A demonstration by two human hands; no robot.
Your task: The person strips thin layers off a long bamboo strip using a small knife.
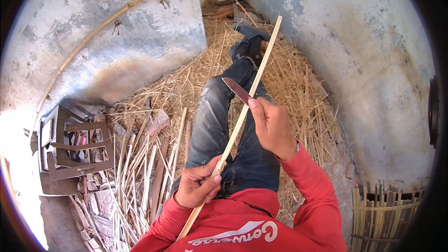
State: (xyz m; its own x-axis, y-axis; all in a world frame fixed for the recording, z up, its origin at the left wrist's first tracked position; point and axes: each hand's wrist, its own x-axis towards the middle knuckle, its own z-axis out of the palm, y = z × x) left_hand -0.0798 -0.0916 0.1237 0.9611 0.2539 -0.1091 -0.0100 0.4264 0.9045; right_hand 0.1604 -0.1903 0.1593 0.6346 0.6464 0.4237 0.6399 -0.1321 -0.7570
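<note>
A long pale strip of split bamboo or wood [238, 128] slants across my lap, from against my red top up past my shins. My left hand [200, 184] is wrapped round its lower part, at a knot-like bump. My right hand [273, 126] grips a knife whose handle is hidden in the fingers. The dark reddish-brown blade [236, 90] points up and left and crosses the strip just above my right thumb. The blade looks to be against the strip, though I cannot tell how firmly.
Straw-like shavings [298, 93] cover the floor round my outstretched legs [210, 112]. Several thin pale strips [144, 172] lie to the left, beside a broken dark wooden frame [81, 147]. A slatted basket [385, 214] stands at lower right. Worn plaster walls [364, 65] close in both sides.
</note>
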